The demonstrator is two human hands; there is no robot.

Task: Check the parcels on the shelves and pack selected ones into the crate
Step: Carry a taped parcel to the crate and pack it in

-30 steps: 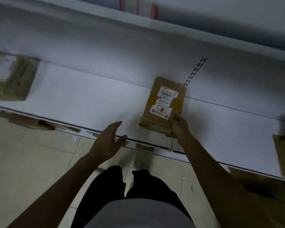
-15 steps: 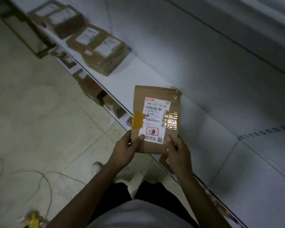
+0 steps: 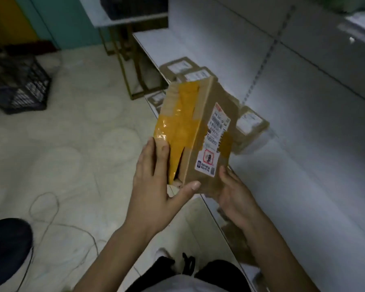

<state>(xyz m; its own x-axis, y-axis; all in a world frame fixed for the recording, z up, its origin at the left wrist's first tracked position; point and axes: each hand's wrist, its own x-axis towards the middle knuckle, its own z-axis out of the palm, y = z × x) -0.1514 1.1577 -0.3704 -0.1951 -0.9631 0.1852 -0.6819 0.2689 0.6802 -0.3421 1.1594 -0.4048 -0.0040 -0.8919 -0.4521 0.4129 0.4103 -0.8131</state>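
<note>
I hold a brown cardboard parcel (image 3: 200, 127) up in front of me, off the shelf, turned so its yellow-taped side faces me and its white shipping label faces right. My left hand (image 3: 156, 186) grips its lower left side, fingers along the tape and thumb across the bottom corner. My right hand (image 3: 234, 197) holds the bottom right corner from below. A dark mesh crate (image 3: 19, 85) stands on the floor at the far left. More labelled parcels (image 3: 188, 70) lie on the white shelf (image 3: 303, 186) behind the held one.
Another parcel (image 3: 251, 127) sits on the shelf just right of the held one. A metal-framed table (image 3: 131, 60) stands beyond the shelf end. A thin cable (image 3: 46, 218) loops over the tiled floor. A dark shoe (image 3: 6, 247) is at the lower left.
My right hand lifted the parcel off the shelf and my left hand joined it. The parcel has been rotated from label-up to its taped side. My view has swung left, revealing the crate.
</note>
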